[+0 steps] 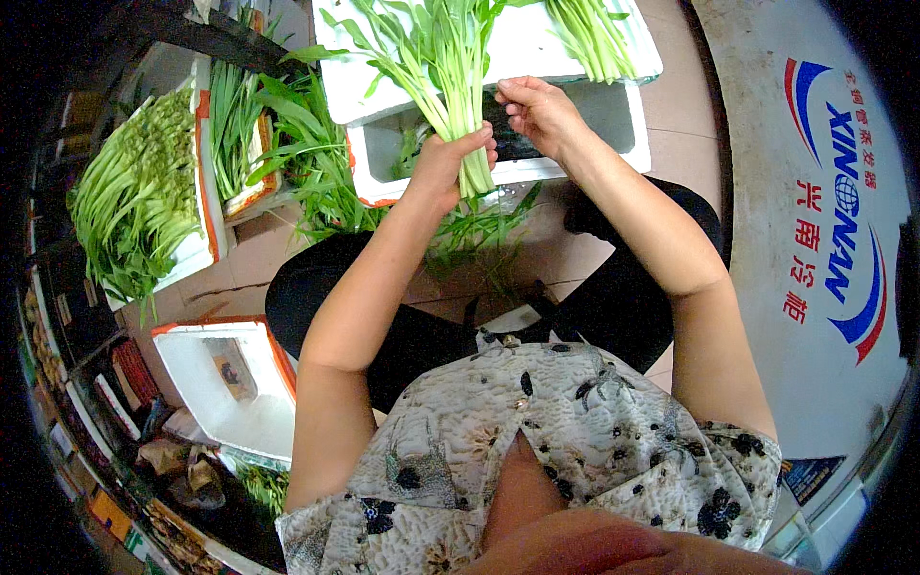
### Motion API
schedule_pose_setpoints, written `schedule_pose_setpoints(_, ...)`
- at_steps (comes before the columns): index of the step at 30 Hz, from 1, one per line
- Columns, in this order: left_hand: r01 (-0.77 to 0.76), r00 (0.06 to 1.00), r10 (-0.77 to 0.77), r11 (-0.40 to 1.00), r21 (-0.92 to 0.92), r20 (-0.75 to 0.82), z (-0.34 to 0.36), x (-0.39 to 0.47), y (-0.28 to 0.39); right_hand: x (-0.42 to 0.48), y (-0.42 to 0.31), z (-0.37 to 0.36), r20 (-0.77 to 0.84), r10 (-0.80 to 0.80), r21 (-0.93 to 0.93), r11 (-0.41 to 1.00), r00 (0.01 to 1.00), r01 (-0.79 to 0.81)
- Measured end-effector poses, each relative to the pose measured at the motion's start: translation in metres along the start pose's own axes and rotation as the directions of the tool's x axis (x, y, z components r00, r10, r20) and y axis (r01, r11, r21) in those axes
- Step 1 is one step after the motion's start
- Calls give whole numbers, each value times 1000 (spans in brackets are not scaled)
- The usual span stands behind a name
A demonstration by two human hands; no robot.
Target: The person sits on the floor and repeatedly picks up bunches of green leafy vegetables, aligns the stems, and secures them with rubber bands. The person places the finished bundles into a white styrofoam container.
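Observation:
My left hand (pixel 447 164) is closed around the stems of a bunch of long-stemmed leafy greens (pixel 453 79) that look like water spinach. Its cut ends point towards me and its leaves lie over a white foam lid (pixel 514 54). To the right, my right hand (pixel 540 115) is apart from the bunch, with curled fingers and nothing visible in them. A second bunch of greens (pixel 591 43) rests on the lid's right part. Beneath the lid, a white foam box (pixel 611 159) shows a dark inside with some leaves. Loose leaves and stems (pixel 485 230) lie on the floor between my legs.
At left, a foam box (pixel 208 194) is heaped with leafy greens (pixel 140 194). Long-leaved greens (pixel 233 133) stand beside it, near a leafy pile (pixel 320 176). A white foam box (pixel 251 417) with orange tape lies lower left. A freezer cabinet (pixel 762 359) bearing writing stands close on my right.

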State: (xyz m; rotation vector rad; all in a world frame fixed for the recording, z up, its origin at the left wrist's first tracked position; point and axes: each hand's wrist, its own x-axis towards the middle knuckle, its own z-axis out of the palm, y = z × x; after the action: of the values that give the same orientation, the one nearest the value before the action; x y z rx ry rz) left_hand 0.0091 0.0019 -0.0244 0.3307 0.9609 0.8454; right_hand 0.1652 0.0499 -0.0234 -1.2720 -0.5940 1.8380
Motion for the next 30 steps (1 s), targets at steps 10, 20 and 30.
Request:
schedule_pose_setpoints(10,-42,999,42,999,-33,-23,-1,-1,1,-6,-2,14,22,-11,65,998,1000,10)
schedule_pose_setpoints(20,102,991,-73,954,-282,111,-7,0,15,-30,-15,23,318,-220,92,975,922,201)
schedule_pose_setpoints(30,-309,933,297,950,32,205,1,-22,73,-64,24,20,533,686,-698,26,495,715)
